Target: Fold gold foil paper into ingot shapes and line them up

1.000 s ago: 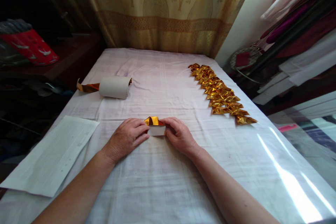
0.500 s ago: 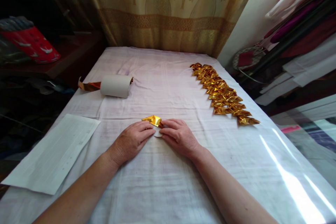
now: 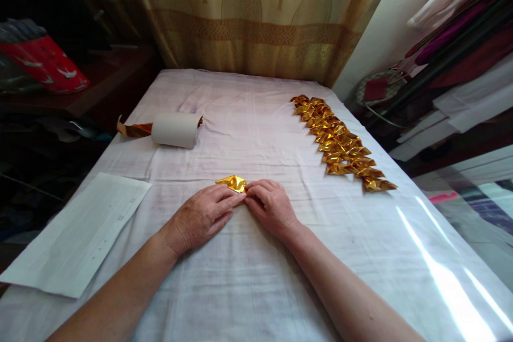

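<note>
A piece of shiny gold foil paper (image 3: 234, 183), partly folded, lies on the white cloth at the middle of the table. My left hand (image 3: 204, 215) presses on its near left side, fingers together and thumb toward the right. My right hand (image 3: 272, 206) pinches its near right edge with thumb and fingertips. The two hands meet at the front of the foil and hide its lower part. Several folded gold foil pieces (image 3: 340, 141) lie overlapping in a slanting row to the right.
At the back left a pale cardboard-like roll (image 3: 174, 131) lies with gold foil strips inside it. A white paper sheet (image 3: 80, 235) rests at the left edge. Beyond the table hang a gold curtain (image 3: 256, 26) and, left, a red container (image 3: 46, 64).
The white underside flap that showed between my hands is now folded over and out of sight. My right thumb and fingers have closed in toward the left hand.
</note>
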A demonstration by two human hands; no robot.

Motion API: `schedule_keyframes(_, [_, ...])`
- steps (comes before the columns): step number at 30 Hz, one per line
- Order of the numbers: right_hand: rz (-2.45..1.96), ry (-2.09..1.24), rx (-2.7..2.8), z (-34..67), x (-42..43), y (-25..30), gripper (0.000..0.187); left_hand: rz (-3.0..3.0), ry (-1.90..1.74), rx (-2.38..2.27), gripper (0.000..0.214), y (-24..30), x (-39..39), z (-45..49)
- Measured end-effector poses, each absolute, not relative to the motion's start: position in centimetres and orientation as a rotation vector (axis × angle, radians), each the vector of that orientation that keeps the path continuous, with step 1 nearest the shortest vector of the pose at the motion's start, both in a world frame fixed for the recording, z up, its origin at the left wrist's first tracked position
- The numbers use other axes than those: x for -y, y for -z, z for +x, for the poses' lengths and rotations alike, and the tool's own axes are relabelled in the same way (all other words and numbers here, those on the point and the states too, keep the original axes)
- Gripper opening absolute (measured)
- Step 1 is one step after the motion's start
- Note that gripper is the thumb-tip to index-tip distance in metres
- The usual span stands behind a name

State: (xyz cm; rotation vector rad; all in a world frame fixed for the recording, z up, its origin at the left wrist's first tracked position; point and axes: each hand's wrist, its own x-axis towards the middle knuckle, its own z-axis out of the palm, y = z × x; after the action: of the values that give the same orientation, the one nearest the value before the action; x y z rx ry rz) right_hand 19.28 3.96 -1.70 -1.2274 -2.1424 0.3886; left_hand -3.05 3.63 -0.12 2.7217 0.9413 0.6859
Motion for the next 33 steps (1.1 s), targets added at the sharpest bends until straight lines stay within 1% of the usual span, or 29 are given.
schedule_keyframes(6, [-1.255,-0.394,2.112,19.04,-3.95,1.66,0.007,2.792,-0.631,-0.912,0.033,-0.29,-3.55,-2.86])
schedule_keyframes(13, [-1.302,-0.391,2.105,18.90,-3.92,1.76,0.006,2.802,-0.581,-0.931,0.032,-0.21,-3.51,-2.83])
schedule_keyframes(25, [-1.345,-0.404,2.109,18.79,-3.91,1.55,0.006,2.800,-0.611,-0.956,0.029,0.00,-3.46,-2.71])
schedule_keyframes(33, [-1.262,-0.472,2.121,19.42,-4.25,1.93,0.011,2.775,-0.607,-0.954,0.026,-0.27,-3.67,-3.17])
